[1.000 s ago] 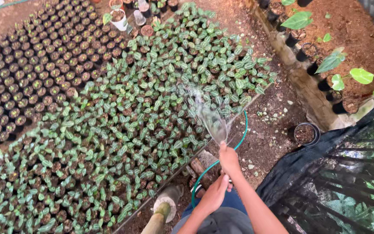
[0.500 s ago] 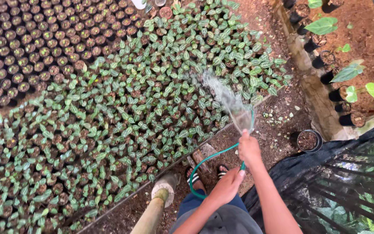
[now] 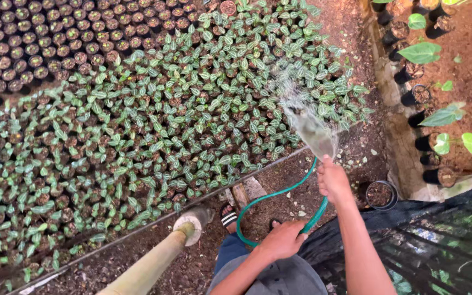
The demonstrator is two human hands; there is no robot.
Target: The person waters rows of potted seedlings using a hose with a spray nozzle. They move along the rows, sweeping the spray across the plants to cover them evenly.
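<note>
Right hand (image 3: 332, 179) fingers closed on green hose (image 3: 271, 198) end — spraying water (image 3: 307, 123) over potted seedlings (image 3: 181, 120), left hand (image 3: 284, 240) gripping hose lower down.

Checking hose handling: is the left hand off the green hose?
No, the left hand grips the green hose below the right hand.

1 head camera looks steeply down, fairly high, over seedling pots (image 3: 154, 125) and hands.

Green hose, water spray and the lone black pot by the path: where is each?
green hose (image 3: 258, 203), head view, curved loop.
water spray (image 3: 308, 123), head view, middle of fan.
black pot (image 3: 379, 194), head view, soil inside.
</note>
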